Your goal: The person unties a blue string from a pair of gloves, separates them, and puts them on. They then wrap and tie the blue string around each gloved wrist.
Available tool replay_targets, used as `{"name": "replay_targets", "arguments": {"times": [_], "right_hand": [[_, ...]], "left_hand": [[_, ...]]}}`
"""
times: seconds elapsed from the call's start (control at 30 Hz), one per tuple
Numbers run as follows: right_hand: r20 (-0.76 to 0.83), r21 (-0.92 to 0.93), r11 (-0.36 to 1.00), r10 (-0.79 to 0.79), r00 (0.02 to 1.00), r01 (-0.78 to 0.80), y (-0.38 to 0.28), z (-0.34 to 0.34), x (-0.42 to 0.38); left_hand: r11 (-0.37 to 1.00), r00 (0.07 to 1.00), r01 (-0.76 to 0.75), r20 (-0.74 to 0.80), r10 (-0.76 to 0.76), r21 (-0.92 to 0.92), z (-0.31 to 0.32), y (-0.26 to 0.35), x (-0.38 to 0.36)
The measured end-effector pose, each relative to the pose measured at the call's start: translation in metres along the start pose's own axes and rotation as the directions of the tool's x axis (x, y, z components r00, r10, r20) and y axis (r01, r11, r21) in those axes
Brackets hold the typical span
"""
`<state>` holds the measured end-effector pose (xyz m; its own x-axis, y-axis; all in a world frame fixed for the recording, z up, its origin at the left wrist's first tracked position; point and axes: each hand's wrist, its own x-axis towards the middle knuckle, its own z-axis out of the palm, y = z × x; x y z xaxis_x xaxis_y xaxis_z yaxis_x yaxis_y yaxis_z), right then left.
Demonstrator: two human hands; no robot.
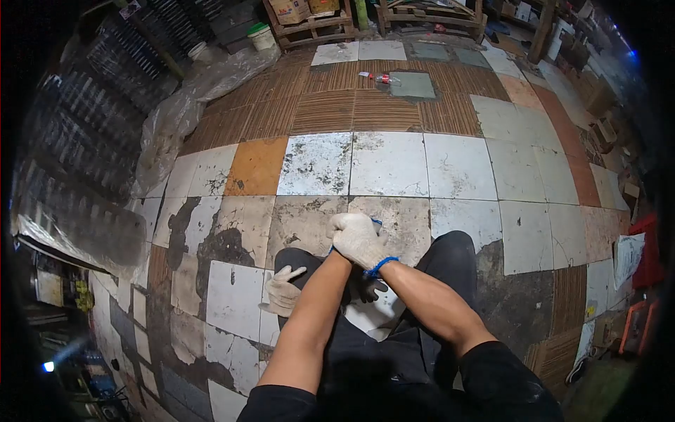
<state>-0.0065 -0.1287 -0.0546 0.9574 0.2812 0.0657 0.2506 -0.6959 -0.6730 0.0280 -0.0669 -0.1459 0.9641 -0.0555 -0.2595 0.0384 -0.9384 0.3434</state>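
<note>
My right hand, in a pale knitted glove with a blue cuff, lies over my left hand between my knees. Its fingers are curled, and what they close on is hidden. My left forearm runs in under it, with a bit of blue edging at the wrist; the left fingers are mostly covered. A loose pale glove rests against my left knee, fingers pointing up. Below my wrists is a small dark item that I cannot make out.
Worn, patchwork tiles cover the floor. A plastic bottle lies ahead beside a grey-green square tile. Wooden pallets stand at the back, near a green-rimmed white bucket. Plastic-wrapped stacks line the left; a red crate is at right.
</note>
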Motion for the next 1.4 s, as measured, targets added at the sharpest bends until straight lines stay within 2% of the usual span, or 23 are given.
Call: {"name": "replay_targets", "arguments": {"times": [0.03, 0.1, 0.2, 0.3, 0.37, 0.4, 0.47, 0.5, 0.53, 0.57, 0.6, 0.63, 0.7, 0.73, 0.77, 0.83, 0.87, 0.93, 1.03, 1.17, 1.27, 1.33, 1.4], "right_hand": [[-0.027, 0.08, 0.997, 0.015, 1.0, -0.013, -0.003, 0.0, -0.003], [-0.114, 0.442, 0.77, -0.461, 0.88, 0.46, 0.013, -0.012, 0.001], [-0.239, 0.592, 0.629, -0.46, 0.855, 0.504, -0.029, -0.082, -0.023], [-0.267, 0.568, 0.633, -0.464, 0.845, 0.527, -0.024, -0.084, -0.018], [-0.281, 0.537, 0.651, -0.461, 0.842, 0.536, -0.017, -0.082, -0.013], [-0.288, 0.525, 0.66, -0.455, 0.842, 0.537, -0.017, -0.084, -0.013], [-0.344, 0.512, 0.637, -0.463, 0.817, 0.577, -0.016, -0.091, -0.012], [-0.374, 0.504, 0.623, -0.467, 0.801, 0.598, -0.018, -0.095, -0.01], [-0.411, 0.483, 0.591, -0.498, 0.764, 0.645, -0.017, -0.097, -0.006], [-0.447, 0.458, 0.556, -0.53, 0.721, 0.693, -0.016, -0.1, -0.002], [-0.478, 0.431, 0.521, -0.56, 0.676, 0.736, -0.012, -0.103, 0.0], [-0.452, 0.395, 0.525, -0.604, 0.657, 0.754, -0.004, -0.106, 0.002], [-0.581, 0.382, 0.699, -0.327, 0.745, 0.605, -0.028, -0.114, -0.002], [-0.637, 0.389, 0.766, -0.177, 0.75, 0.511, -0.035, -0.118, -0.004], [-0.624, 0.211, 0.898, -0.18, 0.76, 0.387, -0.028, -0.112, -0.005], [-0.385, 0.508, 0.779, -0.177, 0.906, 0.368, -0.024, -0.11, -0.01], [-0.251, 0.639, 0.699, -0.203, 0.946, 0.32, -0.021, -0.111, -0.011], [-0.224, 0.498, 0.774, -0.32, 0.92, 0.391, -0.013, -0.113, -0.011], [-0.334, 0.263, 0.711, -0.567, 0.753, 0.652, -0.007, -0.109, 0.006], [-0.338, 0.333, 0.637, -0.607, 0.719, 0.695, -0.03, -0.118, 0.018], [0.145, 0.283, 0.728, -0.676, 0.722, 0.625, -0.011, -0.119, 0.013], [0.069, 0.318, 0.677, -0.714, 0.696, 0.663, -0.015, -0.111, -0.005], [0.138, 0.315, 0.624, -0.775, 0.616, 0.715, -0.029, -0.12, -0.02]], "left_hand": [[0.997, 0.998, -0.054, -0.019, 0.053, -0.052, -0.014, 0.007, -0.004], [0.98, 0.977, -0.149, -0.173, 0.126, -0.128, -0.049, 0.02, -0.008], [0.97, 0.908, -0.201, -0.397, 0.132, -0.139, -0.097, 0.034, -0.005], [1.0, 0.846, -0.023, -0.533, 0.014, -0.011, -0.084, 0.043, -0.002], [0.997, 0.862, 0.041, -0.503, -0.065, -0.059, -0.063, 0.034, 0.014], [0.985, 0.921, 0.076, -0.368, -0.13, -0.158, -0.067, 0.033, 0.016], [0.969, 0.992, 0.025, -0.11, -0.054, -0.247, -0.07, 0.029, 0.011], [0.964, 0.997, -0.076, -0.002, 0.078, -0.255, -0.125, 0.061, -0.025], [0.922, 1.0, -0.027, -0.014, 0.024, -0.387, -0.137, 0.071, -0.024], [0.859, 0.999, 0.013, -0.025, -0.031, -0.512, -0.147, 0.08, -0.024], [0.666, 0.953, 0.143, -0.079, -0.292, -0.732, -0.123, 0.084, 0.007], [0.433, 0.914, 0.114, -0.076, -0.398, -0.894, -0.124, 0.084, 0.02], [-0.058, 0.879, -0.139, -0.097, -0.467, -0.989, -0.142, 0.078, 0.035], [-0.148, 0.847, -0.29, -0.182, -0.499, -0.945, -0.158, 0.08, 0.032], [-0.228, 0.808, -0.435, -0.266, -0.526, -0.871, -0.173, 0.082, 0.03], [-0.044, 0.566, -0.693, -0.506, -0.651, -0.72, -0.204, 0.09, 0.017], [-0.029, 0.584, -0.702, -0.552, -0.596, -0.711, -0.219, 0.088, 0.007], [0.001, 0.617, -0.713, -0.629, -0.473, -0.701, -0.242, 0.082, -0.015], [0.121, 0.468, -0.779, -0.699, -0.541, -0.615, -0.265, 0.095, -0.027], [-0.652, 0.796, -0.593, -0.464, -0.387, -0.473, -0.234, 0.097, -0.027], [-0.714, 0.904, -0.413, -0.159, -0.396, -0.565, -0.208, 0.072, -0.024], [-0.31, 0.892, -0.387, -0.266, -0.367, -0.868, -0.191, 0.038, -0.018], [-0.56, 0.89, -0.252, 0.039, -0.455, -0.789, -0.208, 0.03, -0.043]]}}
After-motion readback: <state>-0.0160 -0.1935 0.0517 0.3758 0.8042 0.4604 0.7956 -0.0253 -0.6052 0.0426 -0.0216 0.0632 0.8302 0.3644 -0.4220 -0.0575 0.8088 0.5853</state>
